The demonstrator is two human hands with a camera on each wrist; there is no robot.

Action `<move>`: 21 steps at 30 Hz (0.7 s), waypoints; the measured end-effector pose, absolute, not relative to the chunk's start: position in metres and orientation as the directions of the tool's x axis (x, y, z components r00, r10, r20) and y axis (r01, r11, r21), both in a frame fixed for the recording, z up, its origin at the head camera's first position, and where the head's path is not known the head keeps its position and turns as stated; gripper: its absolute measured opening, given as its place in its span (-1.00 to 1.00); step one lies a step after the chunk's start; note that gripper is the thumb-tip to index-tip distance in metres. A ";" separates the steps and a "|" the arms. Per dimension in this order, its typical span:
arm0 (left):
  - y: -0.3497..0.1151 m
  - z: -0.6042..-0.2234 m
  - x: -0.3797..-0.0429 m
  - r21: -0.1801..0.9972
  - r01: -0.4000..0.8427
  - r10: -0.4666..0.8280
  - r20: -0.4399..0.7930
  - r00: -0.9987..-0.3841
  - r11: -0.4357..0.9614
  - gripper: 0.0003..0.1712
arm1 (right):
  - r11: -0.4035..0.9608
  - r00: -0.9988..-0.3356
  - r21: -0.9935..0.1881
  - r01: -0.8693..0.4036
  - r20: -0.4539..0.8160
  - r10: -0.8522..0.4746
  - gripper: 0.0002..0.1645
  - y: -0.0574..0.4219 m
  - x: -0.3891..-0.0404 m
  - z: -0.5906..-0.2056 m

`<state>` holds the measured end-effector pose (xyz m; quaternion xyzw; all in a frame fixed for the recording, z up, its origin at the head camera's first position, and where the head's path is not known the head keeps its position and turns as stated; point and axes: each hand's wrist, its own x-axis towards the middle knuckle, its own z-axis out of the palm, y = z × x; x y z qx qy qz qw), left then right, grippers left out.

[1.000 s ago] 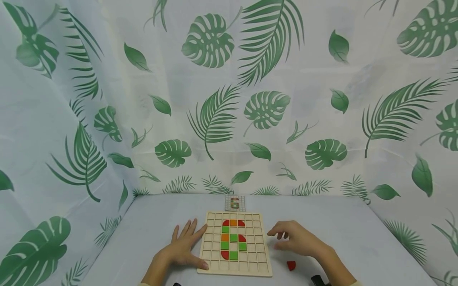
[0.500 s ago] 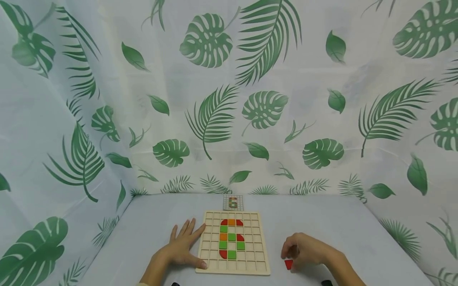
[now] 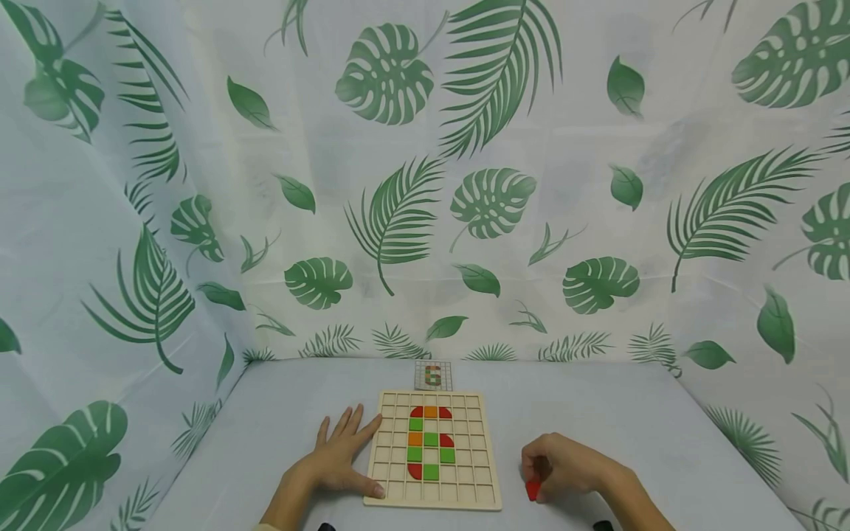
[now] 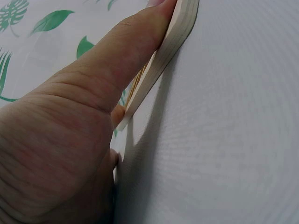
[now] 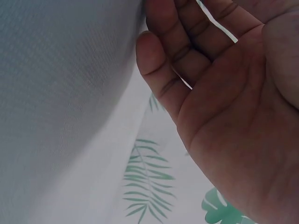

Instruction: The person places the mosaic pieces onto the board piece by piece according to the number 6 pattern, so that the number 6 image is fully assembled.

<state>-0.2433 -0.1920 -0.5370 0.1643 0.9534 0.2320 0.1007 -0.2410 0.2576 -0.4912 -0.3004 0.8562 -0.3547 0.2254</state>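
Observation:
A square wooden grid board (image 3: 465,487) lies on the table, with red, orange and green pieces set in its cells in the form of a 6. My left hand (image 3: 335,464) rests at the board's left side, fingers spread and straight, thumb on the near left corner. The left wrist view shows that thumb (image 4: 126,51) lying over the board's edge (image 4: 163,60). To the right of the board, my right hand (image 3: 571,464) pinches a red quarter-round piece (image 3: 533,490) between thumb and fingers, low at the table. In the right wrist view the curled fingers (image 5: 161,70) show, but the piece is hidden.
Behind the board lies a small pattern card (image 3: 433,375) showing a coloured 6 on a grid. A white cloth with green leaves (image 3: 491,280) hangs at the back and sides of the table (image 3: 285,398).
My right hand has come down from beside the board to the red piece, closed its fingers on it and tilted it slightly. The left hand has stayed on the board.

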 end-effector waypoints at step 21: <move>-0.192 -0.538 -0.246 0.475 0.252 0.351 -0.131 -0.927 0.843 0.54 | 0.454 -0.650 -0.815 -0.359 -0.131 -0.749 -0.79 0.245 -0.241 -0.494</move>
